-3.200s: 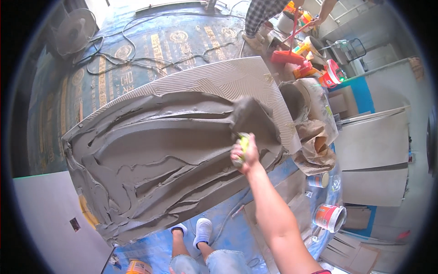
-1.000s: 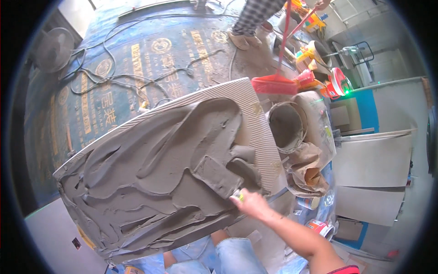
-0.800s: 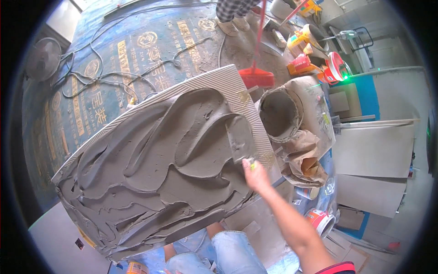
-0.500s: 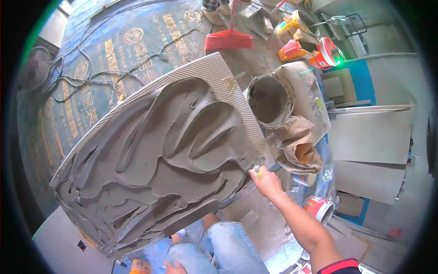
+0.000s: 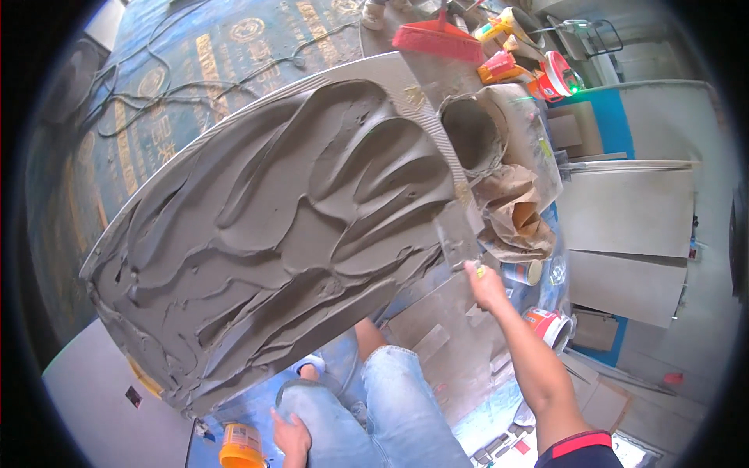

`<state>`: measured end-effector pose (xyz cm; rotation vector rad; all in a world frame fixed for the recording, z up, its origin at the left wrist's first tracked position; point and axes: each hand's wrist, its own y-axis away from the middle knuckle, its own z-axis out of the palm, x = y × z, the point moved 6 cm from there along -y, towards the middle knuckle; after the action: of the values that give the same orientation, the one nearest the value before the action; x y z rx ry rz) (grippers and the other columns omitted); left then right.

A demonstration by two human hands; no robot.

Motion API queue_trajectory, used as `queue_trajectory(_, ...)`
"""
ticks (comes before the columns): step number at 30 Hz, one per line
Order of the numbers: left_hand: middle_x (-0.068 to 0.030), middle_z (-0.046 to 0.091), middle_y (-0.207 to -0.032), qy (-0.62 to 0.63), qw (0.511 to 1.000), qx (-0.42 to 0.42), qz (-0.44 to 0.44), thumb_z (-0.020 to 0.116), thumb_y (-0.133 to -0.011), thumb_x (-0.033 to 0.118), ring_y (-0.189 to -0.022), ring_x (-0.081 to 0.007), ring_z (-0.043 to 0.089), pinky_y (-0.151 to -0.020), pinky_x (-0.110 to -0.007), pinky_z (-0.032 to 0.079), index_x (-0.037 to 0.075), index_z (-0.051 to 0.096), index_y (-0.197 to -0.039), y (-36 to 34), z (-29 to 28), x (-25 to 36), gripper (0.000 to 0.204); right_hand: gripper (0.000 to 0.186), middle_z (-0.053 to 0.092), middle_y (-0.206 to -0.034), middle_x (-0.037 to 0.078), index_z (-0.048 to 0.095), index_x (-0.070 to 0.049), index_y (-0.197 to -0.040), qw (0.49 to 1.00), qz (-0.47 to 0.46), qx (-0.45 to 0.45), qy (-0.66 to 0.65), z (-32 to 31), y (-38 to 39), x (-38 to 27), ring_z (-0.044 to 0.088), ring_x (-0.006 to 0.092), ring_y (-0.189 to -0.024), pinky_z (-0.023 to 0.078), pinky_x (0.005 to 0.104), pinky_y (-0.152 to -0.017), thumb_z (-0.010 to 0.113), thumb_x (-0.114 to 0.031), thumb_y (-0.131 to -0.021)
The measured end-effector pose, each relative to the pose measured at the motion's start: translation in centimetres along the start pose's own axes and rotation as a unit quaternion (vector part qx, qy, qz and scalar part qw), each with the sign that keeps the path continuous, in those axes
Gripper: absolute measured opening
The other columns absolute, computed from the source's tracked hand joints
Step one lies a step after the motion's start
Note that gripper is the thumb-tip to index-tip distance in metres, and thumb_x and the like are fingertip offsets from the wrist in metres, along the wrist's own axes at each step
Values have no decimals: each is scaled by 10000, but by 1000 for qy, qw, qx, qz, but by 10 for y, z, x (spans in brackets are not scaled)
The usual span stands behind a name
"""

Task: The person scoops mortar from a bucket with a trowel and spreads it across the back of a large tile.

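My right hand [image 5: 488, 288] grips the handle of a flat trowel [image 5: 456, 238]. Its mortar-smeared blade sits at the right edge of a large tile [image 5: 406, 78], whose ribbed back shows along the far rim. Thick grey mortar [image 5: 273, 226] covers most of that tile in curved ridges and swirls. Beside my knee, my left hand [image 5: 293, 437] rests against the blue jeans with its fingers apart, holding nothing.
Right of the tile stand a mortar-coated bucket [image 5: 473, 136] and a crumpled paper bag [image 5: 511, 207]. A red broom head [image 5: 438, 40] lies beyond. Cables [image 5: 211, 92] cross the floor covering at the far left. A yellow tub [image 5: 242, 446] stands near my left hand. Boards [image 5: 628, 207] lie at right.
My right hand has carried the trowel slightly right, to the tile's edge, and new ridges mark the mortar on that side. The whole view has shifted. More of my left hand shows now.
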<state>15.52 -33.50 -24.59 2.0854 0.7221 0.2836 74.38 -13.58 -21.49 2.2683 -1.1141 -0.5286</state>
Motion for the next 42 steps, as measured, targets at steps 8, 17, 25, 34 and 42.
queue_trajectory(8, -312, 636, -1043, 0, 999, -40, 12, 537, -895, 345, -950, -452, 621, -867, -499, 473, -34, 287, -1458, 5, -6, -48, 723, 563, 532, -552, 9, 464, -147, -639, 829, 132, -258, -479, 262, 218, -87, 523, 143, -413, 426, 304, -363, 514, -633, -919)
queue_trajectory(17, -309, 643, -988, -1, 998, -13, 55, 525, -908, 358, -901, -463, 624, -835, -525, 466, -3, 278, -1459, 15, 18, -53, 704, 543, 686, -828, 230, 563, -83, -1069, 938, -264, -178, 138, 244, 262, -105, 679, 427, -730, 548, 529, -649, 507, -597, -903)
queue_trajectory(25, -324, 609, -1127, -22, 999, -44, -4, 548, -902, 316, -1018, -477, 591, -900, -515, 445, -3, 289, -1460, 36, 15, 0, 693, 436, 648, -739, 137, 532, -106, -904, 911, -294, 138, 255, 34, 69, 18, 668, 367, -630, 537, 474, -511, 614, -533, -872)
queue_trajectory(34, -316, 583, -1201, -90, 996, -22, -10, 531, -929, 307, -1103, -449, 566, -952, -477, 437, -17, 299, -1455, 54, 35, 48, 660, 459, 623, -686, 169, 532, -63, -942, 952, -184, 180, 166, -17, -35, 85, 656, 407, -661, 529, 486, -566, 580, -519, -912)
queue_trajectory(42, -320, 629, -1086, -171, 983, -67, 16, 460, -945, 391, -992, -458, 619, -881, -503, 481, -60, 581, -1199, 66, 41, 104, 532, 465, 474, -580, 43, 440, -92, -868, 849, -16, -14, -528, 117, -57, 136, 482, 137, -429, 409, 289, -393, 479, -542, -973)
